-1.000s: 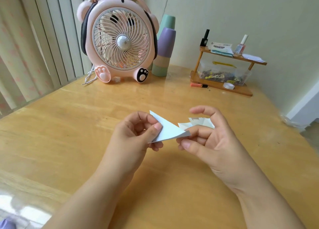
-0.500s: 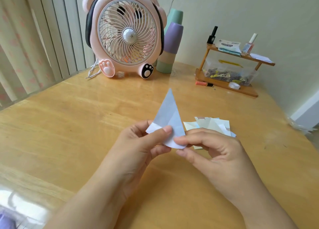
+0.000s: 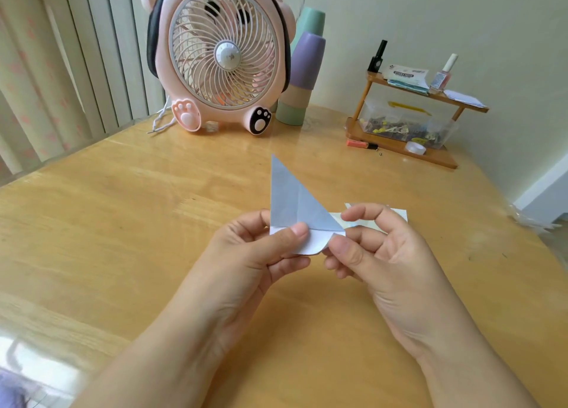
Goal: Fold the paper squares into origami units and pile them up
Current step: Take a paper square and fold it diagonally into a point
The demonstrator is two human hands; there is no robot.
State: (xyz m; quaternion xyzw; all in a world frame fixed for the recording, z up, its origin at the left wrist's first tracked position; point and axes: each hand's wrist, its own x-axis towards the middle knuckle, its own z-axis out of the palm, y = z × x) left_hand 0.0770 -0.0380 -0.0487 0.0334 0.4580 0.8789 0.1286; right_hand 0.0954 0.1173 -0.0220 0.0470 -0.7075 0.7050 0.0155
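Blue paper unit [image 3: 290, 203] held upright above the wooden bench [image 3: 123, 210].
Your left hand [image 3: 246, 253] pinches its base; your right hand [image 3: 378, 250] pinches the white corner at 4 o'clock, with the folded pile [image 3: 399, 214] behind at 3 o'clock.

Left hand [image 3: 246, 253]: raised above the bench [image 3: 123, 223], palm turned inward, thumb pressed on the lower edge of the folded paper [image 3: 292, 204], fingers curled behind it.
Right hand [image 3: 384, 253]: just right of the paper, thumb and a bent finger pinching its lower right corner, index finger arched above.
Forearms: both enter from the bottom edge, converging on the paper.
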